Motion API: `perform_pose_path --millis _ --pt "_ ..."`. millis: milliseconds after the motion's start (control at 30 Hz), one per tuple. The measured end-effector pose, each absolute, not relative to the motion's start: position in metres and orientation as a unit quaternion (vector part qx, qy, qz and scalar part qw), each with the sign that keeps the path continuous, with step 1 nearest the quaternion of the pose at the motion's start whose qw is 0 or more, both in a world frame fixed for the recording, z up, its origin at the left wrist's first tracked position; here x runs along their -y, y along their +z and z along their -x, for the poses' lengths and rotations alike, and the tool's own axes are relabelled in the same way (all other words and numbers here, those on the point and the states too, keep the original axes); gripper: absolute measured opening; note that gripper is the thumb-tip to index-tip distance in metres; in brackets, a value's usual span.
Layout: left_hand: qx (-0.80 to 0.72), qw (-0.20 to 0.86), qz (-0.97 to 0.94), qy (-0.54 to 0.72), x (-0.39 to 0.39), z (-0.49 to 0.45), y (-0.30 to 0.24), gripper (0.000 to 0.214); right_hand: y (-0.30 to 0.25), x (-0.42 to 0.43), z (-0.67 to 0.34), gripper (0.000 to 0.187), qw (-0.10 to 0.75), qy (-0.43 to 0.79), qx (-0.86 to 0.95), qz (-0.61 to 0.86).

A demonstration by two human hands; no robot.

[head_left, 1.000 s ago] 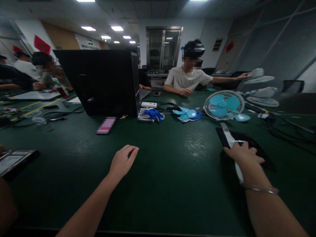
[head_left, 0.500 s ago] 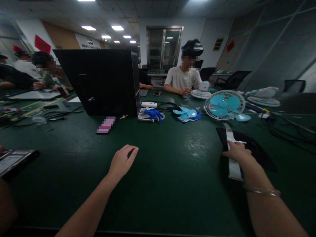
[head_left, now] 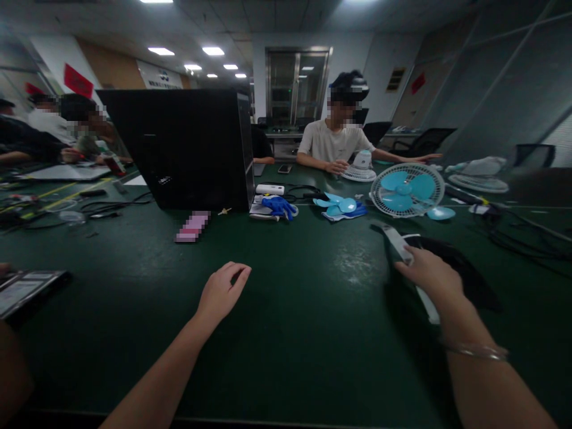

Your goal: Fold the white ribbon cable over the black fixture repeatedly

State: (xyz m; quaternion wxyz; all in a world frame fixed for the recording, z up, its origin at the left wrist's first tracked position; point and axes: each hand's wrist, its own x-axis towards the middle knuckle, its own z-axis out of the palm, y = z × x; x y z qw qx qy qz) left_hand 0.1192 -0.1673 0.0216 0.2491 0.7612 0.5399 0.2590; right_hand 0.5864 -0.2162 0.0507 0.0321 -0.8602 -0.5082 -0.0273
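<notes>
My right hand grips a long, flat, pale strip near its middle. The strip slants, its far end pointing up and left; its near end emerges below my palm. What it is made of I cannot make out. Under and beside that hand lies a thin black sheet. A thin white edge shows by my fingers. My left hand rests on the green table, relaxed, thumb apart from the bent fingers, holding nothing. A pink-screened phone lies beyond it.
A large black computer case stands back left. Behind lie blue gloves, blue fan blades and a caged fan. Cables run at right. Across sits a person. A metal-framed device sits at left.
My right hand has lifted and turned the pale strip, its far end swinging left. My left hand has stayed put. The person opposite has stretched an arm out to the right.
</notes>
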Motion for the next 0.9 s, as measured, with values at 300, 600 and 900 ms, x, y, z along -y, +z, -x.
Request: perform_pose_path --millis 300,600,900 --pt "-0.511 0.350 -0.691 0.372 0.159 -0.120 0.011 0.043 0.048 0.217 -0.500 0.060 0.218 0.178 0.791 0.543" --pt "-0.434 0.619 -0.602 0.257 0.168 -0.127 0.028 0.039 0.068 0.238 -0.458 0.057 0.157 0.336 0.819 0.438" --pt "-0.393 0.608 -0.656 0.214 0.166 -0.125 0.021 0.025 0.047 0.209 -0.531 0.072 0.040 0.130 0.583 0.801"
